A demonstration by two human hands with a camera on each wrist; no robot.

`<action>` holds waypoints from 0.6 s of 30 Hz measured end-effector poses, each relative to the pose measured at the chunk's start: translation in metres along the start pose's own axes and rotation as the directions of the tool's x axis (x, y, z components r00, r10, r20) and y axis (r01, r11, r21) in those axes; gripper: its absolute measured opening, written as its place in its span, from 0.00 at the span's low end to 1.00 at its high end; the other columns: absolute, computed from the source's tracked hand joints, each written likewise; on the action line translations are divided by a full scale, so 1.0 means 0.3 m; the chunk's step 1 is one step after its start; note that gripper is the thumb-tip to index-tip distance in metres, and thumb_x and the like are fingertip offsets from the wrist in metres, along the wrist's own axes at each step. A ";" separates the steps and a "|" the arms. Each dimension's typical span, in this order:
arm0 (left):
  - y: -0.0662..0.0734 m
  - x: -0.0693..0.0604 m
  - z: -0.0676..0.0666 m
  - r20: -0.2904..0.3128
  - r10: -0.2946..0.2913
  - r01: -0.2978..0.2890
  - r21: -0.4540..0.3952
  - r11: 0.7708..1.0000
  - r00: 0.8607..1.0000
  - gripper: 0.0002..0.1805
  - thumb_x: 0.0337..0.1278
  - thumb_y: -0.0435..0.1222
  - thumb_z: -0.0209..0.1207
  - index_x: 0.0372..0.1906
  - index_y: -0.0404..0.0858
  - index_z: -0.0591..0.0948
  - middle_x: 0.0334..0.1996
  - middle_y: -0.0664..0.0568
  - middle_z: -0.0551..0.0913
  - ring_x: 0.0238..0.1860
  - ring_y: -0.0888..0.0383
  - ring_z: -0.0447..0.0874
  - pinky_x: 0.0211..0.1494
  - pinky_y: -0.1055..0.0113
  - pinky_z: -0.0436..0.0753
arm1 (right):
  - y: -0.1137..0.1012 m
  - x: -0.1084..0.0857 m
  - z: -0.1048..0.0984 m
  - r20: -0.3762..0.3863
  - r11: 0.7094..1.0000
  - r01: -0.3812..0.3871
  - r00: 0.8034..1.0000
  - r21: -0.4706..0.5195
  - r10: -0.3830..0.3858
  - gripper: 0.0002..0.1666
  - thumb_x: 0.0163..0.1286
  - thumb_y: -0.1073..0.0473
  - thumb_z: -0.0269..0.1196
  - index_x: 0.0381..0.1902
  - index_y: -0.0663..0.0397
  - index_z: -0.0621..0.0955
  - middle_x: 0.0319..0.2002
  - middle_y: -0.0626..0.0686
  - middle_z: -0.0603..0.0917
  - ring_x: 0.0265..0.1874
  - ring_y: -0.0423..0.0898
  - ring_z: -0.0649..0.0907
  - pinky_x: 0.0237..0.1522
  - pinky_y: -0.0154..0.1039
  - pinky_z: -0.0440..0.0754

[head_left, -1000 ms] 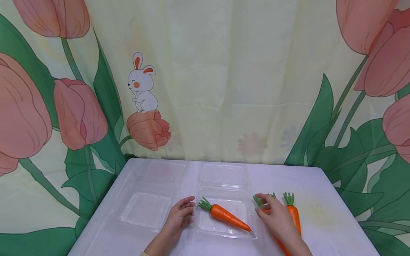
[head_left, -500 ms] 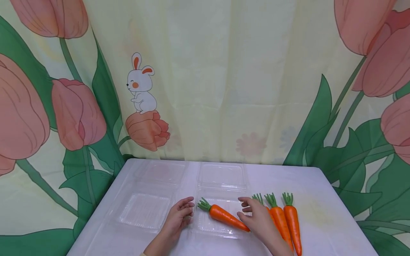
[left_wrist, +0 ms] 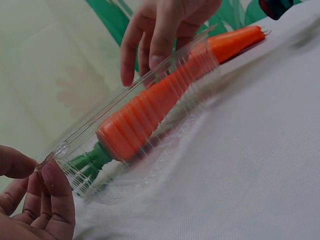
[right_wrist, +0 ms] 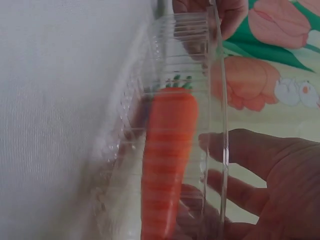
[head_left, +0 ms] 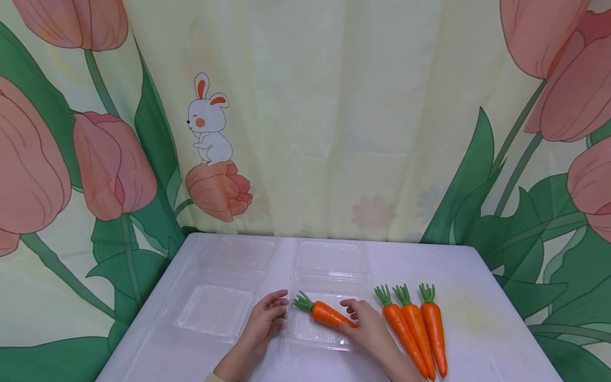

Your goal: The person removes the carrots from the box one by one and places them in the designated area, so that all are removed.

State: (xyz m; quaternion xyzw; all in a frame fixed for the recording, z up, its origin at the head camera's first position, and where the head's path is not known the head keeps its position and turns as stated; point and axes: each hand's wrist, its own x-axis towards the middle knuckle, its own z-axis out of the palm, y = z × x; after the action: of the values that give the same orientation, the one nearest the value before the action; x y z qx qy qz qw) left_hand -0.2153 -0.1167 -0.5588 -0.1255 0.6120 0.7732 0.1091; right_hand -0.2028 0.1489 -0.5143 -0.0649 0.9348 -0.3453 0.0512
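Observation:
An orange carrot point(head_left: 326, 314) with green stalks lies diagonally in the base of the right clear plastic clamshell container point(head_left: 305, 332), whose lid is folded back. My left hand point(head_left: 264, 319) is at that container's left side; in the left wrist view, thumb and forefinger pinch its rim point(left_wrist: 52, 154). Over the carrot's thin end hovers my right hand point(head_left: 369, 326), fingers apart and relaxed, hiding the tip. The right wrist view has its thumb point(right_wrist: 217, 145) by the container rim with the carrot point(right_wrist: 170, 150) seen through the wall; whether a finger touches the carrot is unclear.
Three more carrots point(head_left: 431, 334) lie side by side on the white table point(head_left: 477, 329) to the right. A second open clear container point(head_left: 215, 310) stands to the left. Behind the table hangs a curtain point(head_left: 305, 132) printed with tulips and a rabbit.
My right hand has moved left from the loose carrots to above the one in the container, uncovering the three on the table. My left hand has stayed in place.

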 end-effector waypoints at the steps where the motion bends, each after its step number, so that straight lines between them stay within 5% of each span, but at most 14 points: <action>1: 0.000 0.000 0.000 0.000 0.001 -0.001 0.001 1.000 1.000 0.26 0.68 0.29 0.58 0.70 0.34 0.73 0.47 0.52 0.81 0.39 0.57 0.80 0.38 0.68 0.82 | 0.002 0.003 0.008 0.001 1.000 0.006 1.000 -0.007 -0.006 0.28 0.57 0.61 0.77 0.57 0.53 0.83 0.44 0.52 0.84 0.43 0.49 0.84 0.49 0.53 0.86; 18: 0.002 -0.007 -0.001 0.013 0.018 -0.019 0.012 1.000 1.000 0.27 0.67 0.29 0.58 0.70 0.32 0.72 0.46 0.51 0.80 0.39 0.58 0.79 0.36 0.69 0.82 | -0.048 0.017 0.086 -0.041 0.984 -0.003 0.999 -0.177 -0.004 0.31 0.50 0.59 0.81 0.54 0.47 0.85 0.45 0.53 0.84 0.40 0.50 0.81 0.52 0.59 0.81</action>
State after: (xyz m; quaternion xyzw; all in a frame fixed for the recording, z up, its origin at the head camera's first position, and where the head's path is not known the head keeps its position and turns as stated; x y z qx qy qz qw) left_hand -0.2134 -0.1171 -0.5575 -0.1143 0.6170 0.7713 0.1066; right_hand -0.2028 0.1207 -0.5246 -0.0622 0.9627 -0.2621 0.0259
